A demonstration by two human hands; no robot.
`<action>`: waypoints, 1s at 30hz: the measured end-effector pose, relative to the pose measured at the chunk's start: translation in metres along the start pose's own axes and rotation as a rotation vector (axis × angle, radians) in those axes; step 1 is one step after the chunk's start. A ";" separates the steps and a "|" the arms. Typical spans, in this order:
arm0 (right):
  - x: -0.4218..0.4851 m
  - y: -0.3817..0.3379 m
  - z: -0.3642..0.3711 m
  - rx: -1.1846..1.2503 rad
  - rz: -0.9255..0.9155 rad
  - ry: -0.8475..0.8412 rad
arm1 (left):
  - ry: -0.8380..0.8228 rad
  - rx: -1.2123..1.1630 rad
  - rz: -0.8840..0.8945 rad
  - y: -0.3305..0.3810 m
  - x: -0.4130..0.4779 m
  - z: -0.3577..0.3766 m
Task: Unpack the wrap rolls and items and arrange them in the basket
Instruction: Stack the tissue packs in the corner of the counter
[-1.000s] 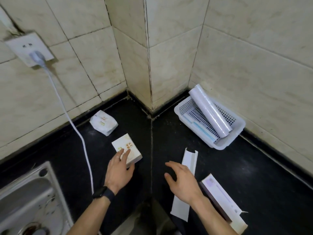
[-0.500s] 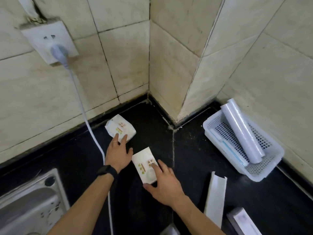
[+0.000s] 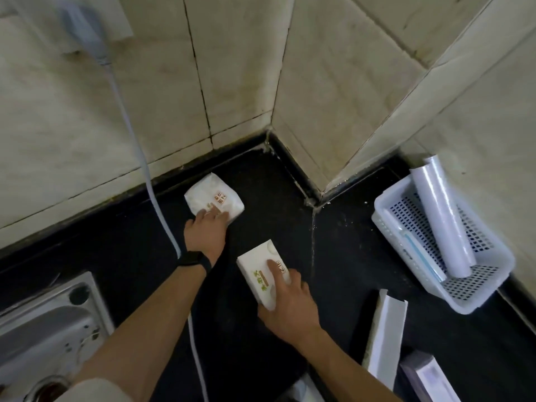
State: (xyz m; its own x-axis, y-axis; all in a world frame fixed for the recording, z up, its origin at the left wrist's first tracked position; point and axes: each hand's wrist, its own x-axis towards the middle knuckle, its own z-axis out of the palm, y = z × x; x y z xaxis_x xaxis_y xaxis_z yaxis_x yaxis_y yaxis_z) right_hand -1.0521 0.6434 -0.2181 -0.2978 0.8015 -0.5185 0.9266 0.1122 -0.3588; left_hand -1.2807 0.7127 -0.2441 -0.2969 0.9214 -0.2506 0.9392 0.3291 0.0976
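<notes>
Two white tissue packs lie on the black counter. My left hand (image 3: 206,231) rests its fingers on the near edge of the far pack (image 3: 210,195), close to the wall. My right hand (image 3: 287,303) grips the nearer pack (image 3: 259,274), index finger laid across its top. At the right stands a white perforated basket (image 3: 481,297); a clear wrap roll (image 3: 442,216) leans in it, one end sticking out over the rim toward the wall, and a flat blue-edged item (image 3: 417,250) lies beside the roll.
An empty white carton sleeve (image 3: 384,340) and a pale boxed roll (image 3: 432,378) lie at the lower right. A grey cable (image 3: 150,181) runs from the wall plug (image 3: 87,33) down across the counter. A steel sink (image 3: 43,338) sits at the lower left. Tiled walls form a corner behind.
My left hand left the nearer pack and reached forward onto the far pack. My right hand came across and took hold of the nearer pack. The view shifted left and closer.
</notes>
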 end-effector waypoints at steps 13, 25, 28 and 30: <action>0.157 -0.034 -0.126 -0.015 0.065 0.229 | 0.306 -0.185 -0.050 0.025 0.056 -0.082; 0.249 -0.047 -0.115 -0.290 0.008 0.351 | 0.391 -0.081 -0.034 0.010 0.065 -0.084; 0.247 -0.044 -0.115 -0.309 -0.004 0.297 | 0.436 -0.095 -0.002 0.016 0.066 -0.089; 0.237 -0.042 -0.119 -0.227 -0.009 0.249 | 0.502 -0.133 0.061 0.026 0.067 -0.094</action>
State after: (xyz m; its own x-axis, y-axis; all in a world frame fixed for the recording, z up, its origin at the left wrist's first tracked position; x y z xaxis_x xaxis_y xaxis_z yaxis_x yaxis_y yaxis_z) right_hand -1.1344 0.8989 -0.2336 -0.2673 0.9155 -0.3008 0.9599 0.2257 -0.1662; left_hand -1.2923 0.8025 -0.1675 -0.3188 0.9146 0.2489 0.9372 0.2648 0.2272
